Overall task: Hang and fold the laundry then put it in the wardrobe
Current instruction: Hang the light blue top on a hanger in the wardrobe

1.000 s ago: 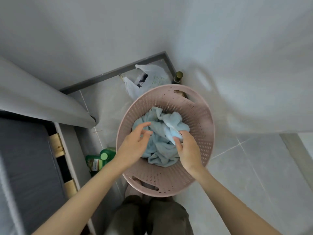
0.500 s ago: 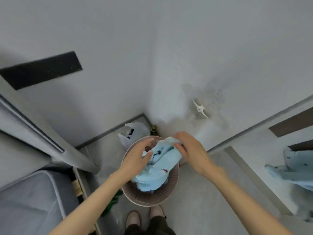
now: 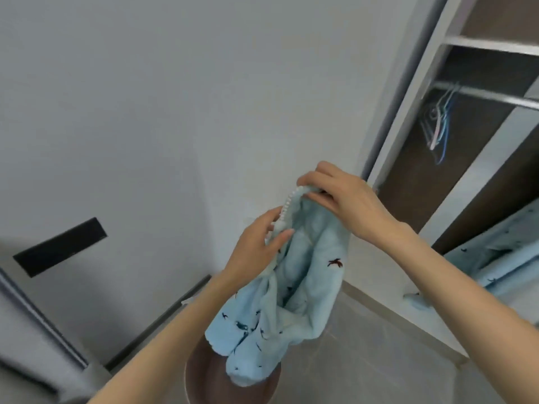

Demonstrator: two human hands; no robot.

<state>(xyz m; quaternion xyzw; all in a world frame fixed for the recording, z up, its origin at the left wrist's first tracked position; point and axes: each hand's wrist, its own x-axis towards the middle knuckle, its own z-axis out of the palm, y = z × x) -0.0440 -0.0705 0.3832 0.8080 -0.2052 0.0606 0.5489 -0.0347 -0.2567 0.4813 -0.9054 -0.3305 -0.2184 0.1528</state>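
A light blue garment (image 3: 294, 298) with small dark bird prints and a white trimmed edge hangs bunched in the air above the pink laundry basket (image 3: 201, 377). My right hand (image 3: 341, 199) pinches its top edge, fingers curled over the cloth. Lower and to the left, my left hand (image 3: 259, 243) grips the trimmed edge between thumb and fingers. The garment's lower end dangles over the basket's rim. At the right stands the open wardrobe (image 3: 455, 158) with a metal rail (image 3: 493, 96).
Several thin hangers (image 3: 439, 121) hang on the rail's left end. Another blue printed garment (image 3: 501, 255) lies on a wardrobe shelf at the right. A white wall fills the left and middle, with a dark rectangular panel (image 3: 59, 246) in it. Grey tiled floor lies below.
Both hands have lifted the blue garment up out of the basket to chest height. The view has swung up and right, bringing the open wardrobe and its hangers into sight.
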